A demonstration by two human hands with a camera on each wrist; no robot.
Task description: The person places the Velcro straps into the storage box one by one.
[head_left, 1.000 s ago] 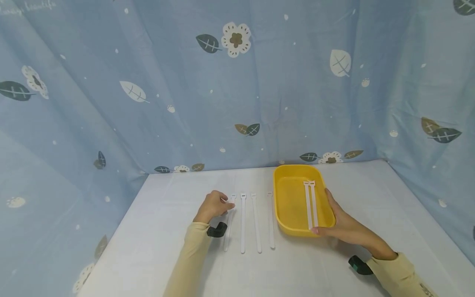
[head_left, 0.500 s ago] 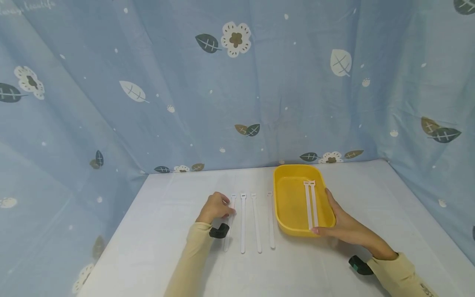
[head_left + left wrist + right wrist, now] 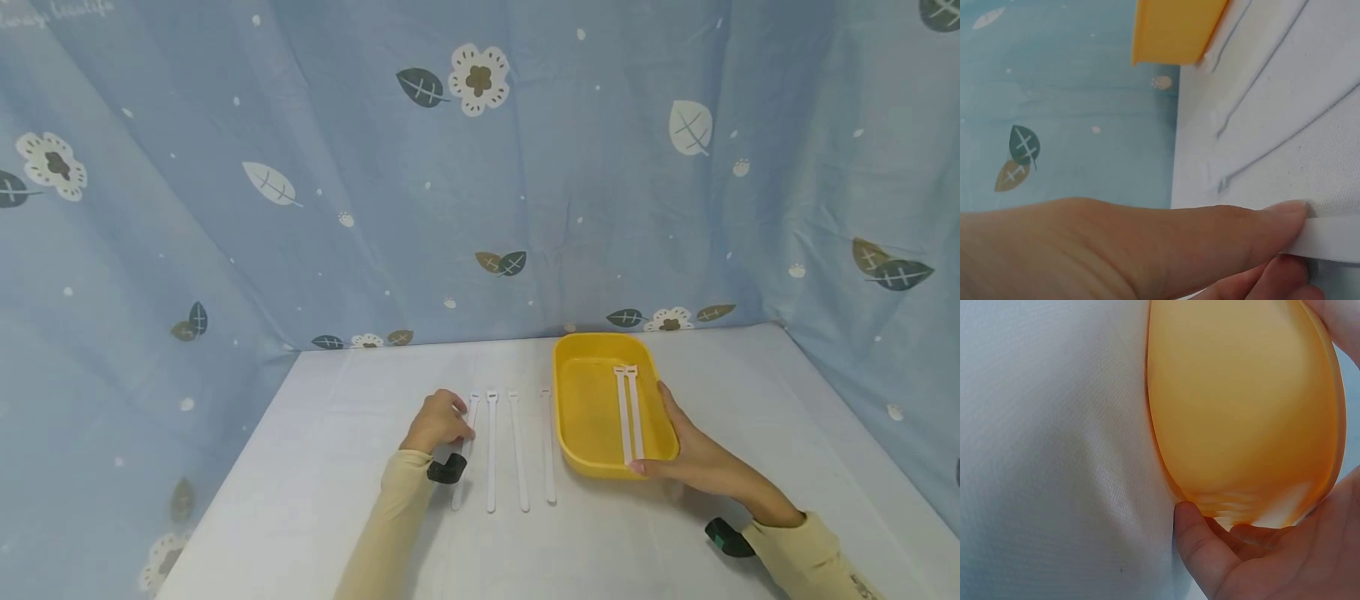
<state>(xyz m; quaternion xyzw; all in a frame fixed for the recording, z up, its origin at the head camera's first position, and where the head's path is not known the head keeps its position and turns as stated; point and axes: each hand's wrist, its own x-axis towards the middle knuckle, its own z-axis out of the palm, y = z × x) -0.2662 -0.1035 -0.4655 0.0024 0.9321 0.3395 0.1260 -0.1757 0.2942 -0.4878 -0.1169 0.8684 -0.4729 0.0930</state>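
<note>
My left hand [image 3: 438, 422] pinches a white cable tie [image 3: 458, 487], the leftmost in a row on the white table. In the left wrist view the thumb [image 3: 1272, 222] lies over this tie, with curled fingers beneath. Beside it lie more white cable ties [image 3: 491, 454], spread roughly parallel, slotted heads pointing away. My right hand [image 3: 697, 454] grips the yellow plastic bin [image 3: 564, 433] at its near right corner, thumb over the front rim. Two white ties [image 3: 636, 412] lie side by side inside the bin, along its right part. The right wrist view shows the bin's outer wall [image 3: 1241, 412] close up.
A white cloth [image 3: 600, 550] covers the table. Behind and at both sides hangs a blue curtain [image 3: 360, 208] with leaves and flowers, meeting the table's back edge just beyond the bin. A black wrist device [image 3: 447, 468] sits on the left arm, another [image 3: 727, 537] on the right.
My left hand has shifted slightly right and toward me along the leftmost tie, whose head has moved a little right. The right hand and the bin stay where they were.
</note>
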